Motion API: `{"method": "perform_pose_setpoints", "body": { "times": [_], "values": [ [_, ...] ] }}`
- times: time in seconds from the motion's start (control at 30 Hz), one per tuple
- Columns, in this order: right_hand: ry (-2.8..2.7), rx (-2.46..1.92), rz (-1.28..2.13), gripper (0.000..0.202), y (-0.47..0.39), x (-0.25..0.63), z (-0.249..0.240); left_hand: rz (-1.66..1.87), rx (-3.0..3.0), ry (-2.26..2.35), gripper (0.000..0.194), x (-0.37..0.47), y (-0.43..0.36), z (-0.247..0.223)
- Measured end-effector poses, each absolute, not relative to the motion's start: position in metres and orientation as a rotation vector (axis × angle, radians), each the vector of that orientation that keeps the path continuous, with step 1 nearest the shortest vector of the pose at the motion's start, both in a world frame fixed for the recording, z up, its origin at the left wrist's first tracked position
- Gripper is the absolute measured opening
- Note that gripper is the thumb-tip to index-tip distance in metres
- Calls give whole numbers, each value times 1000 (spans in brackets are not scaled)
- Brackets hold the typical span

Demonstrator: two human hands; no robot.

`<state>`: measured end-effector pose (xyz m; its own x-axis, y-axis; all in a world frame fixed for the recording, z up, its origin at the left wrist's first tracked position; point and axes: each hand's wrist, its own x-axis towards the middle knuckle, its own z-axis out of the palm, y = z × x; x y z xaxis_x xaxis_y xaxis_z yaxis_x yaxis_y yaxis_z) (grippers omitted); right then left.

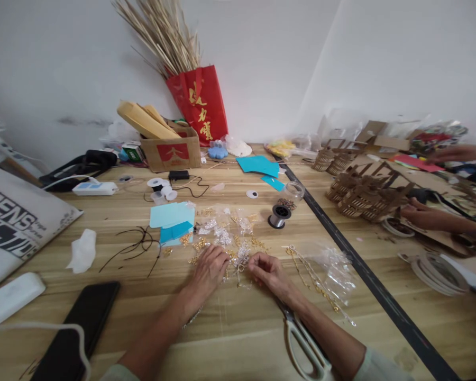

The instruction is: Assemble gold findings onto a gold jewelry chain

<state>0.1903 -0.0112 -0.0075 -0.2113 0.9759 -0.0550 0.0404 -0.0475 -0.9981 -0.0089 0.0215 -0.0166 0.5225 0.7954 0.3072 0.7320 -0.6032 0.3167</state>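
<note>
My left hand (210, 267) rests at the near edge of a spread of small gold and silver beads (243, 253), its fingers bent down and together among them. Facing it, my right hand (270, 275) has thumb and forefinger pinched together. What either hand's fingertips hold is too small to make out. Between the hands a short beaded chain with a ring (240, 269) lies on the wood. Under my right forearm is a pair of white-handled scissors (307, 346). Gold chains (307, 272) lie right of my right hand, beside clear plastic bags (337, 270).
A wire spool (280, 216) and a glass jar (292, 194) stand behind the beads. Blue paper (177, 231) and black cord (138, 243) lie left, with a phone (79, 328) nearer. Across a black strip (341, 238), another person's hands work near brown baskets (367, 196).
</note>
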Motion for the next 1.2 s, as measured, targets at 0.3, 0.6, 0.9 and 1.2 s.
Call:
{"method": "perform_pose_setpoints", "body": {
  "times": [0.3, 0.6, 0.9, 1.2],
  "values": [
    [-1348, -1173, 1410, 36, -10, 191, -5, 642, 2641, 1334, 17, -9, 22, -20],
    [-1325, -1156, 1434, 35, -10, 191, -4, 621, 2653, 1288, 19, -10, 23, -18],
    [-1289, -1117, 1528, 31, -11, 194, -2, 639, 2671, 1289, 17, -10, 22, -20],
    [-1307, -1118, 1527, 32, -11, 195, -4, 1000, 2387, 1226, 10, -8, 23, -14]
  ]
}}
